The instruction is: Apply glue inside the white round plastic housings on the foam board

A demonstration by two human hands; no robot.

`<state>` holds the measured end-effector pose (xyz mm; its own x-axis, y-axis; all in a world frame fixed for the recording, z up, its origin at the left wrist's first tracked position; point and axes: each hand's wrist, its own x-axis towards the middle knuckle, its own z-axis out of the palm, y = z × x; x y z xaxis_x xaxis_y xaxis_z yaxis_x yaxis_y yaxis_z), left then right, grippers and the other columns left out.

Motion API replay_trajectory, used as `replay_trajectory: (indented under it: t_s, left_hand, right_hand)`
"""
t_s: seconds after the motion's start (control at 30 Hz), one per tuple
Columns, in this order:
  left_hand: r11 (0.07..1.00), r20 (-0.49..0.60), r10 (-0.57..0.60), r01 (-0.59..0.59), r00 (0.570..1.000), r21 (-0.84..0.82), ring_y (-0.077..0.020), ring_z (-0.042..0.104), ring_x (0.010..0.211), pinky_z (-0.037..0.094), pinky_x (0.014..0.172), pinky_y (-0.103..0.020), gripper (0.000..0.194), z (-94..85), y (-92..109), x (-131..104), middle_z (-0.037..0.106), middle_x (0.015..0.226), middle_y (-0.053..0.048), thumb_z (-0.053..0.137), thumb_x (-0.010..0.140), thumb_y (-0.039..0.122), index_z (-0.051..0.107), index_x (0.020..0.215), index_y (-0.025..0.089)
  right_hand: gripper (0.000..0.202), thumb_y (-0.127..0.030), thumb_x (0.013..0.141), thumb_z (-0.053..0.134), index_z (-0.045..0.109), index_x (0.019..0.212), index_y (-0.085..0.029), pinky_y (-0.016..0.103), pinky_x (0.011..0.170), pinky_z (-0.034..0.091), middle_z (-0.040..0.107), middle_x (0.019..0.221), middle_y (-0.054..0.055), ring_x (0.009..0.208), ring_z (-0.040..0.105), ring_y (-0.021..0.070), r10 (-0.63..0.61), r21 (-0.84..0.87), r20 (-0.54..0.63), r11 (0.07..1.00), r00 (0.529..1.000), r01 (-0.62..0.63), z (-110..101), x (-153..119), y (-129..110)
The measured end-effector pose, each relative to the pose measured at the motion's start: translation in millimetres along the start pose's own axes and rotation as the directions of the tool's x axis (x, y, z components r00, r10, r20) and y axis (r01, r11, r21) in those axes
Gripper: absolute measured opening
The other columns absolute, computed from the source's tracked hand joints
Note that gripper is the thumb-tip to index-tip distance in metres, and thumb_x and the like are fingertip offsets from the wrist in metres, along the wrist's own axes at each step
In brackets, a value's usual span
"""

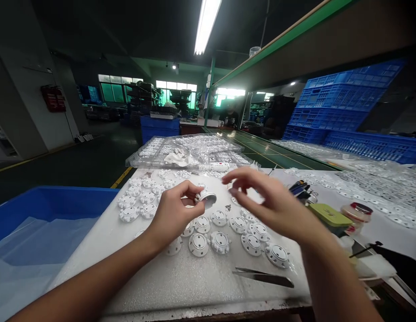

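Observation:
My left hand (179, 203) pinches a white round cap-like part (208, 198) between thumb and fingers, its hollow side tilted to the right. Just right of it hovers my right hand (261, 197), slightly blurred, thumb and fingers apart with nothing visible between them. Below the hands, several similar white round parts (198, 244) with holes around their sides lie on the white foam-like work surface (181, 286). A small heap of tiny dark metal pieces (228, 207) sits between the hands. Metal tweezers (265, 276) lie near the front edge.
Another group of white parts (129, 213) is at the left. Clear plastic trays of parts (154, 147) are stacked at the back. A blue bin (77, 194) stands on the left. Right are a green box (328, 214), a jar (357, 214) and blue crates (332, 100).

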<state>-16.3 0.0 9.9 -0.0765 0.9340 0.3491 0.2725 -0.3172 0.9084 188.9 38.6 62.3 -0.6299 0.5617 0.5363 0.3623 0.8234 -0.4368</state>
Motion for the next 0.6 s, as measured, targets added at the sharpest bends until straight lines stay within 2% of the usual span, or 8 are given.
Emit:
replay_trajectory:
  t_s: [0.07, 0.13, 0.23, 0.33, 0.43, 0.5, 0.53, 0.6]
  left_hand:
    - [0.993, -0.024, 0.105, -0.104, 0.994, 0.064, -0.0121, 0.060, 0.077, 0.049, 0.069, -0.019, 0.009, -1.1, 2, 0, 0.065, 0.091, -0.003, 0.065, 0.078, 0.025, 0.061, 0.083, 0.019]
    - [0.978, -0.012, 0.173, -0.170, 0.985, 0.121, -0.0129, 0.060, 0.081, 0.049, 0.074, -0.020, 0.006, -1.6, 3, 0, 0.065, 0.089, -0.002, 0.063, 0.079, 0.023, 0.061, 0.083, 0.019]
    - [0.962, 0.085, 0.192, -0.204, 0.978, 0.180, -0.0148, 0.060, 0.087, 0.048, 0.080, -0.022, 0.009, -5.7, 6, 3, 0.064, 0.091, -0.003, 0.062, 0.081, 0.024, 0.062, 0.088, 0.020]
    - [0.983, 0.203, 0.145, -0.164, 0.968, 0.078, -0.0182, 0.059, 0.100, 0.047, 0.088, -0.025, 0.037, -15.6, 6, 13, 0.063, 0.104, -0.006, 0.066, 0.079, 0.031, 0.056, 0.113, 0.022]
    - [0.991, 0.122, 0.137, -0.135, 0.983, -0.023, -0.0203, 0.060, 0.101, 0.048, 0.088, -0.034, 0.050, -22.5, -10, 37, 0.061, 0.108, -0.008, 0.054, 0.087, 0.042, 0.038, 0.131, 0.023]
    - [0.981, 0.073, 0.081, -0.093, 0.994, 0.172, -0.0206, 0.062, 0.094, 0.051, 0.082, -0.035, 0.041, -19.9, -30, 60, 0.062, 0.104, -0.008, 0.049, 0.088, 0.044, 0.047, 0.121, 0.019]
    - [0.937, 0.104, 0.024, -0.058, 0.994, 0.343, -0.0206, 0.062, 0.093, 0.051, 0.080, -0.034, 0.035, -16.0, -41, 73, 0.063, 0.104, -0.008, 0.051, 0.087, 0.043, 0.054, 0.112, 0.019]
    - [0.881, 0.147, -0.028, -0.045, 0.989, 0.472, -0.0210, 0.062, 0.084, 0.051, 0.073, -0.034, 0.024, -3.5, -59, 101, 0.065, 0.092, -0.007, 0.057, 0.083, 0.035, 0.061, 0.097, 0.016]
  right_hand:
    - [0.028, -0.028, 0.091, 0.049, 0.053, 0.118, -0.025, 0.027, 0.069, 0.050, 0.058, 0.111, 0.005, 0.085, 0.058, 0.0138, -0.034, -0.036, 0.177, 0.999, 0.984, 0.041, 16, 11, 15]
    - [0.026, -0.024, 0.091, 0.046, 0.054, 0.117, -0.024, 0.027, 0.071, 0.049, 0.061, 0.105, 0.003, 0.083, 0.058, 0.0128, -0.049, 0.008, 0.176, 0.999, 0.983, 0.048, 34, 15, 27]
    - [0.023, -0.016, 0.090, 0.045, 0.056, 0.108, -0.022, 0.025, 0.071, 0.048, 0.064, 0.093, 0.001, 0.080, 0.060, 0.0118, -0.036, 0.053, 0.029, 0.998, 0.999, 0.035, 57, 10, 36]
    - [0.023, -0.013, 0.089, 0.046, 0.055, 0.109, -0.020, 0.025, 0.072, 0.050, 0.065, 0.092, 0.002, 0.082, 0.062, 0.0123, -0.088, 0.020, -0.144, 0.996, 0.986, 0.092, 69, 1, 41]
    - [0.029, -0.009, 0.089, 0.044, 0.050, 0.116, -0.017, 0.027, 0.081, 0.051, 0.063, 0.102, 0.006, 0.094, 0.061, 0.0139, -0.270, -0.037, -0.271, 0.962, 0.924, 0.270, 74, -5, 46]
    - [0.029, -0.006, 0.089, 0.042, 0.049, 0.116, -0.014, 0.029, 0.085, 0.051, 0.062, 0.106, 0.010, 0.102, 0.059, 0.0159, -0.381, -0.066, -0.252, 0.924, 0.890, 0.377, 77, -5, 49]
    - [0.029, -0.005, 0.088, 0.041, 0.050, 0.115, -0.012, 0.031, 0.085, 0.052, 0.062, 0.105, 0.011, 0.102, 0.059, 0.0169, -0.414, -0.073, -0.231, 0.910, 0.881, 0.408, 78, -5, 50]
    - [0.027, -0.005, 0.088, 0.040, 0.051, 0.112, -0.010, 0.032, 0.081, 0.053, 0.063, 0.101, 0.012, 0.098, 0.060, 0.0181, -0.441, -0.086, -0.210, 0.898, 0.873, 0.433, 81, -4, 50]
